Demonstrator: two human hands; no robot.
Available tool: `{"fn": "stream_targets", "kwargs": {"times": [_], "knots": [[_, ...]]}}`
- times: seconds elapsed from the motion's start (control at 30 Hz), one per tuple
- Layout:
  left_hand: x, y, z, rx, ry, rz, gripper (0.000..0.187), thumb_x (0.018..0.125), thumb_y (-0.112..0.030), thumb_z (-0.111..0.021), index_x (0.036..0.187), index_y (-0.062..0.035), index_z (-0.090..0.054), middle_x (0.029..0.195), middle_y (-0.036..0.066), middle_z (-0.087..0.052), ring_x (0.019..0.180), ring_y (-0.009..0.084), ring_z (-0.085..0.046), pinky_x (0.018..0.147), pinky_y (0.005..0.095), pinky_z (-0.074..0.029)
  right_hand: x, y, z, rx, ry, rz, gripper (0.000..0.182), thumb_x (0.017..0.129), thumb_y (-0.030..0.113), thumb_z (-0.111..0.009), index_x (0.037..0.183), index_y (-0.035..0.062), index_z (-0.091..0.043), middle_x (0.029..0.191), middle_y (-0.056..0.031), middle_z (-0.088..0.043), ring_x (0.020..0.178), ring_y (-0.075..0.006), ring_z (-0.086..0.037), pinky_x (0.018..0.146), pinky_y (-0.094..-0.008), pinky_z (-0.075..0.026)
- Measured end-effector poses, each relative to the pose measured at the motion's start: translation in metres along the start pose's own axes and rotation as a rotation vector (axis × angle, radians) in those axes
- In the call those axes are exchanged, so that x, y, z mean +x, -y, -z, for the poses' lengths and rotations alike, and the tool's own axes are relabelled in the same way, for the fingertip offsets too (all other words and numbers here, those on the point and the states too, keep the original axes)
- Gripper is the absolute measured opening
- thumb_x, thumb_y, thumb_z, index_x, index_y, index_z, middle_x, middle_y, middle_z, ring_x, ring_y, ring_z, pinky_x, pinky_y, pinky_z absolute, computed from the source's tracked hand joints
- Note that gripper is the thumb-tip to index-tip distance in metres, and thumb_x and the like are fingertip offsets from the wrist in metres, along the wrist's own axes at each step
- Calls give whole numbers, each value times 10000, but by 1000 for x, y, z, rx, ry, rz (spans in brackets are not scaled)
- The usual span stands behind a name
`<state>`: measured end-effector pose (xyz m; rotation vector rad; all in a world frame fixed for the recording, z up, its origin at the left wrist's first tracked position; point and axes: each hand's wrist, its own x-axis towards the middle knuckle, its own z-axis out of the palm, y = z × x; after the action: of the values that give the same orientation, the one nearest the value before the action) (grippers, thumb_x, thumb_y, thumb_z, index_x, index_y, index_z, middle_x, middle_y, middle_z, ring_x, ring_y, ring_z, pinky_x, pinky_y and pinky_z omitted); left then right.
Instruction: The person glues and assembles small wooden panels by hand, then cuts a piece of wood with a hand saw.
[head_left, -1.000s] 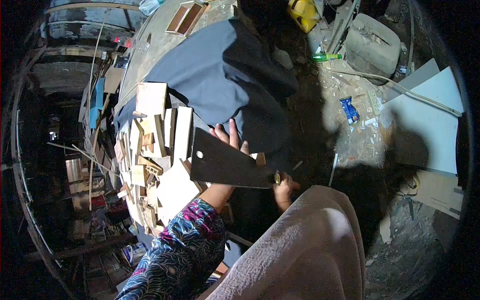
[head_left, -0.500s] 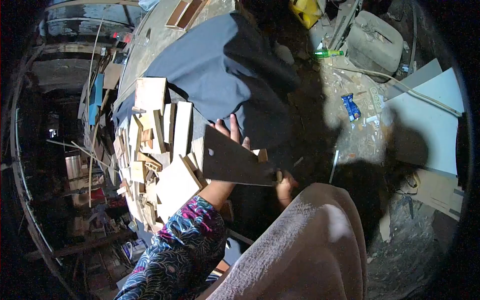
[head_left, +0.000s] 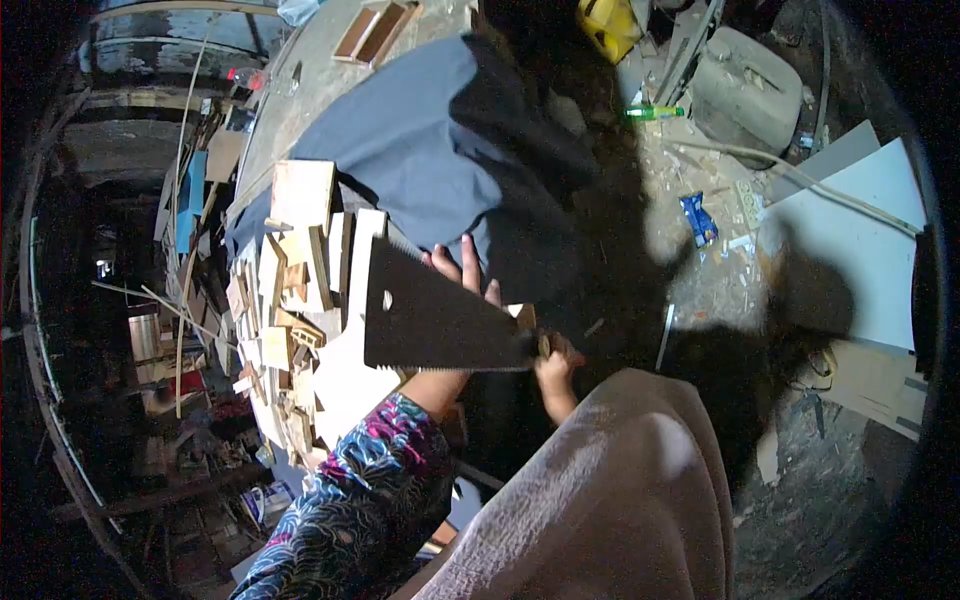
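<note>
My right hand (head_left: 556, 378) is closed around the handle of a handsaw (head_left: 440, 318). The saw's wide dark blade points left, with teeth along its edge. Behind the blade is my left hand (head_left: 468, 264), its fingertips stretched out and apart above the upper edge; the palm is hidden. A small end of a light wooden piece (head_left: 520, 315) shows past the blade near the handle. Whether my left hand presses on that wood cannot be seen. Many cut wood blocks (head_left: 343, 375) lie piled just left of the blade.
A dark grey cloth (head_left: 400, 120) spreads beyond my hands. Farther off are a small wooden frame (head_left: 372, 33), a green bottle (head_left: 655, 113), a grey jerrycan (head_left: 745, 88) and a blue wrapper (head_left: 699, 220). White board (head_left: 870, 250) lies at the right.
The saw has slid left across my left forearm's side, and my right hand has moved slightly left with it. My left hand stays nearly in place.
</note>
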<state>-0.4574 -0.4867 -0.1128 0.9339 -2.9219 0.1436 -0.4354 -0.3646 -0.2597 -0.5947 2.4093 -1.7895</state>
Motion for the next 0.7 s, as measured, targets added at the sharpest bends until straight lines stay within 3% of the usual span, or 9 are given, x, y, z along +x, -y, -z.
{"fn": "stream_targets", "kwargs": {"times": [0.07, 0.17, 0.3, 0.37, 0.47, 0.57, 0.6, 0.63, 0.7], "knots": [[1, -1, 4, -28, 17, 38, 625, 764, -178, -479, 1313, -75, -198, 1249, 360, -154, 1167, 544, -97, 933, 569, -176, 2, -19, -2, -62, 66, -68, 187, 718, 227, -589, 688, 45, -562, 644, -152, -539, 583, -347, -510, 535, -421, -403], [-5, -2, 0, -68, 35, 79, 629, 765, -192, -484, 1314, -83, -199, 1256, 354, -148, 1172, 540, -93, 938, 568, -166, 7, -18, -5, -140, -39, -2, 194, 719, 223, -590, 673, 40, -547, 627, -152, -528, 577, -344, -508, 534, -424, -400], [1, -4, 3, -4, 56, 85, 628, 773, -228, -478, 1317, -90, -198, 1270, 345, -145, 1187, 521, -93, 943, 562, -159, 0, -12, 1, -134, 38, 24, 183, 693, 188, -620, 681, 22, -542, 670, -150, -531, 627, -339, -512, 539, -416, -393], [4, -3, 7, -11, 54, 81, 618, 784, -236, -460, 1322, -99, -188, 1272, 341, -155, 1192, 515, -87, 942, 565, -157, -2, -18, 13, -58, 72, -152, 196, 693, 194, -625, 675, 18, -539, 653, -148, -527, 622, -338, -509, 542, -416, -393], [1, -6, 4, -1, 41, 79, 623, 790, -225, -454, 1327, -99, -164, 1265, 361, -143, 1194, 517, -75, 935, 574, -157, -15, -26, 14, -145, 134, -159, 205, 699, 206, -618, 657, 22, -538, 625, -144, -519, 576, -340, -499, 521, -429, -388], [1, -5, 5, 36, 40, 71, 619, 773, -239, -472, 1310, -70, -216, 1263, 341, -187, 1189, 499, -144, 949, 555, -149, -7, -31, -5, -176, -39, 20, 191, 707, 192, -607, 657, 23, -532, 614, -142, -514, 564, -334, -495, 517, -424, -386], [2, -5, 4, 40, 60, 76, 612, 775, -215, -470, 1308, -62, -214, 1254, 349, -190, 1181, 511, -148, 943, 554, -171, -12, -37, -4, -136, 97, -101, 183, 636, 135, -612, 754, 16, -537, 724, -164, -531, 669, -342, -508, 614, -418, -403], [1, -5, 7, 44, 64, 76, 612, 775, -215, -470, 1308, -62, -214, 1254, 349, -190, 1181, 511, -148, 943, 554, -171, -17, -42, 0, -100, 244, -226, 303, 566, 77, -618, 851, 9, -542, 834, -185, -548, 774, -350, -520, 711, -411, -419], [3, -9, 8, 39, 66, 94, 622, 767, -221, -478, 1307, -58, -215, 1242, 354, -202, 1172, 517, -161, 937, 554, -187, -18, -50, -8, -99, 155, -124, 302, 564, 66, -609, 855, 17, -548, 847, -181, -553, 776, -353, -521, 697, -407, -421]]}}
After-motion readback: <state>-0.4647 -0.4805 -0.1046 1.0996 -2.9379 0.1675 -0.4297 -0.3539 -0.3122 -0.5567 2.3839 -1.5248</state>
